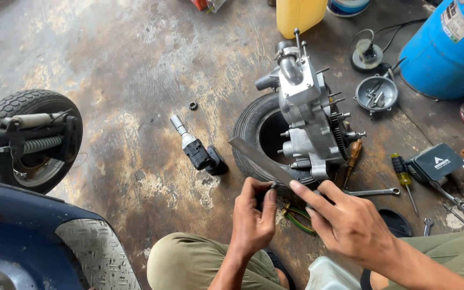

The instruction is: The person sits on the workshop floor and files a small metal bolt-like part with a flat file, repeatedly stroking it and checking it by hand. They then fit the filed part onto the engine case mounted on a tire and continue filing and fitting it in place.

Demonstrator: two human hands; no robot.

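Concrete floor [135,64], stained, carries all parts. Scooter body [33,236], dark blue, fills the near left, its rear wheel [25,139] just beyond. Blue drum [449,48] stands far right. Small tyre [253,137] lies flat at centre, supporting the upright grey engine casing [307,113]. Black shaft part [197,149] lies left of the tyre. Screwdriver [403,174] and spanner [371,191] lie to the right. Flat metal file [259,158] slants before the tyre; left hand [253,217] pinches a small piece against it, right hand [345,220] grips its near end.
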